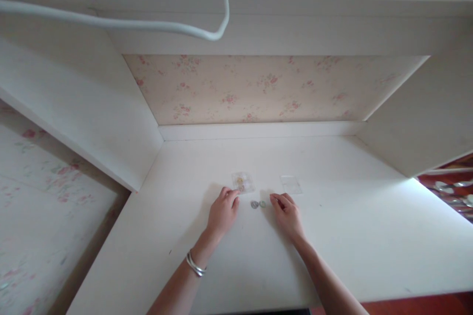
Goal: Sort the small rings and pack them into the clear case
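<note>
A small clear plastic box (248, 183) lies on the white desktop, with small gold-coloured pieces (240, 181) inside its left part. My left hand (222, 210), a silver bangle at its wrist, has its curled fingers at the box's near left corner. Two small round pieces, a dark silver one (254, 204) and a paler greenish one (262, 204), lie side by side between my hands. Just right of them my right hand (287, 214) is closed in a pinch; whatever is between the fingertips is too small to make out. Behind it rests a flat clear plastic lid (291, 184).
White side panels (417, 108) and a floral-papered back wall (251, 91) enclose the desktop (351, 236). A white cable (148, 25) hangs across the upper left, below a cabinet. Shiny metal items (458, 192) show beyond the right panel.
</note>
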`<state>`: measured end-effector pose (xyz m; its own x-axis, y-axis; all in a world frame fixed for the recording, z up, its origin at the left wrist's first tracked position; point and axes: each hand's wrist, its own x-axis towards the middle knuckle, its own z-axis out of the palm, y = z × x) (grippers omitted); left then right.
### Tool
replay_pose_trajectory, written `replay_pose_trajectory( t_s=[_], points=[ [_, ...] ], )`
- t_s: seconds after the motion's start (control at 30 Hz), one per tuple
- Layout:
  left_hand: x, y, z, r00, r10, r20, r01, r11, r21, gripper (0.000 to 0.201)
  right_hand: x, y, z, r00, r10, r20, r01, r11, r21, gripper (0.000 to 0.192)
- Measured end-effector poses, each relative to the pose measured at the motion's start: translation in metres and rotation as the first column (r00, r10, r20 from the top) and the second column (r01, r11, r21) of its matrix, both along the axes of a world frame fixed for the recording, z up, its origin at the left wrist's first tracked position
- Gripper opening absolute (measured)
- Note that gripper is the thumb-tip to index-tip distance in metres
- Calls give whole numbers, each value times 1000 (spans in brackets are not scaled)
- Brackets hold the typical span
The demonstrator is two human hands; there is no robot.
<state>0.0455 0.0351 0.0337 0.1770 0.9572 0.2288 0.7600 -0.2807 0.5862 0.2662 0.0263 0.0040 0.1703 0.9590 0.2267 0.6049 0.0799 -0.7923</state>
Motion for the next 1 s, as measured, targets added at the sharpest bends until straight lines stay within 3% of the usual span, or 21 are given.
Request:
replay_pose_trajectory(
  t_s=[0.23, 0.7, 0.83, 1.0],
  points=[
    [10, 10, 4, 985, 11, -172, -6, 999, 32, 28, 2, -1, -2, 999, 32, 22, -32, 999, 17, 40],
    [6, -6, -3, 997, -13, -82, 16, 999, 35, 23, 5, -2, -2, 997, 73, 37, -74, 997, 29, 35],
    [17, -17, -1, 998, -28, -62, 31, 998, 54, 23, 5, -2, -1, 997, 69, 32, -70, 997, 30, 36],
    [38, -22, 6, 974, -130, -188, 141, 989, 47, 21, 4, -3, 0, 998, 62, 17, -63, 997, 38, 36]
  ],
)
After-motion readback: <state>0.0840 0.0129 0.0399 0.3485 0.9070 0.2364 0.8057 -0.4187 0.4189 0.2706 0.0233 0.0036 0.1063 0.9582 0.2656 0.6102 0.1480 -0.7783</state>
